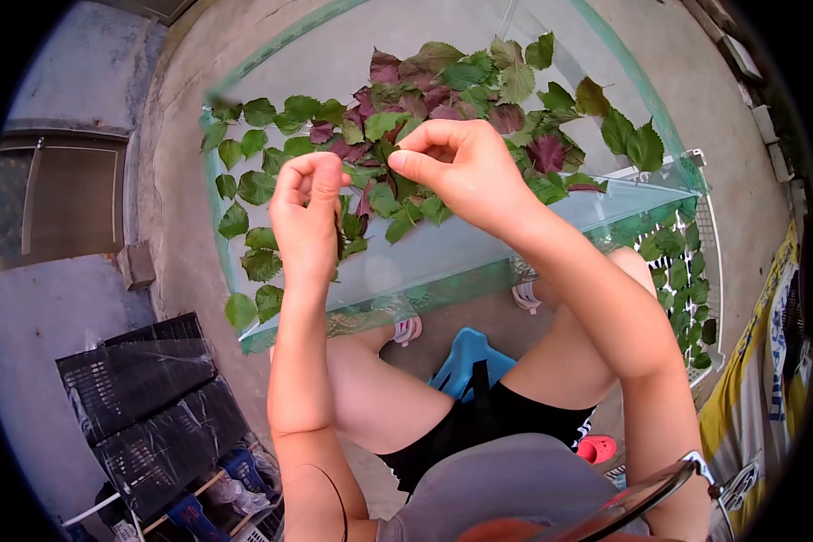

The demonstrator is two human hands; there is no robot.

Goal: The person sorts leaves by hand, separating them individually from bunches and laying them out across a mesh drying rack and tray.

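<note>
Green and purple perilla leaves lie loose and overlapping on a clear sheet with a green mesh border in front of me. My left hand is closed above the left part of the pile, thumb against curled fingers. Dark leaf edges show beside its palm; most of what it holds is hidden. To the right, my right hand pinches with thumb and forefinger at a dark green leaf over the middle of the pile. The two hands are apart, fingertips facing each other.
More leaves are laid on a white rack at the right. A blue stool is between my legs. Black crates stand at lower left, a yellow and white sheet at right. A red shoe is on the ground.
</note>
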